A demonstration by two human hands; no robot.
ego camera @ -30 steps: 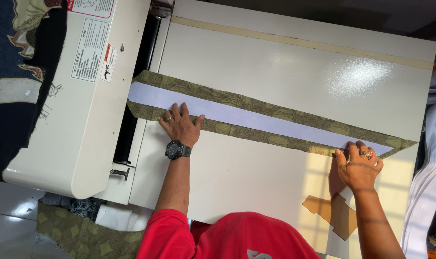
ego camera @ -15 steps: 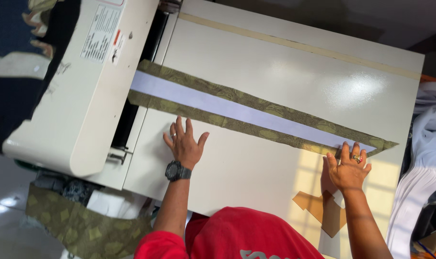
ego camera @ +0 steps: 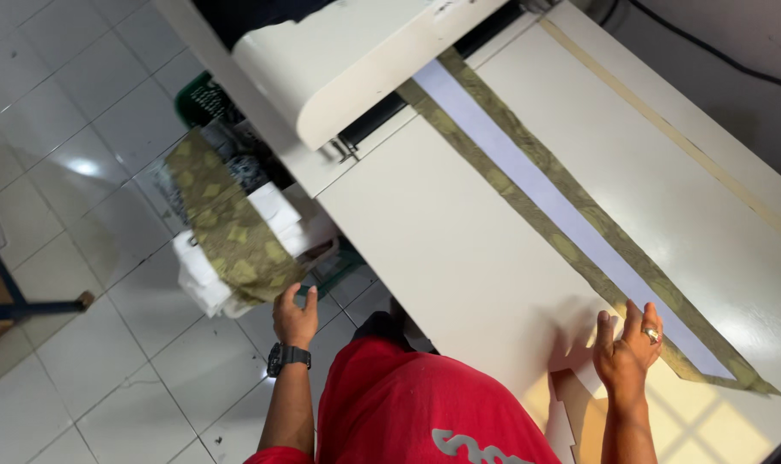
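The green patterned strip (ego camera: 579, 215) with its white band lies on the worktop (ego camera: 459, 258), just beyond your right hand (ego camera: 628, 351), whose fingers are spread flat. Your left hand (ego camera: 294, 316) touches the folded patterned fabric (ego camera: 231, 228), fingers together.

patterned cloth strip (ego camera: 571, 206), glossy table (ego camera: 459, 258), perhaps laminate
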